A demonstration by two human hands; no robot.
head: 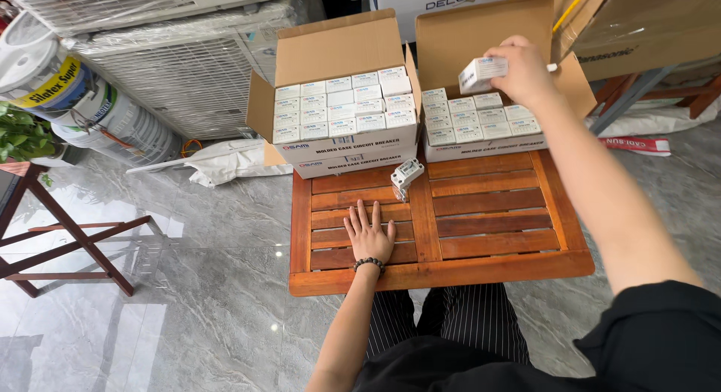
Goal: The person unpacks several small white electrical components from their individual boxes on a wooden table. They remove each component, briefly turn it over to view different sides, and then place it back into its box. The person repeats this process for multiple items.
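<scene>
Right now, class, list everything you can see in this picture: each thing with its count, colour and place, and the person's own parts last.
Wooden table: one, reddish-brown, slatted, centre.
Open cardboard boxes: two, brown, at the table's far edge, the left box and the right box, both filled with rows of small white cartons.
Loose white device: one, on the table in front of the left box.
Small white carton: one, held above the right box.
Paint buckets: a few, white, top left.
Potted plant: one, green, left edge.
Wooden stand: one, reddish, on the grey marble floor, left.
Left hand: flat on the table, beaded bracelet on the wrist.
Right hand: gripping the small white carton.
</scene>
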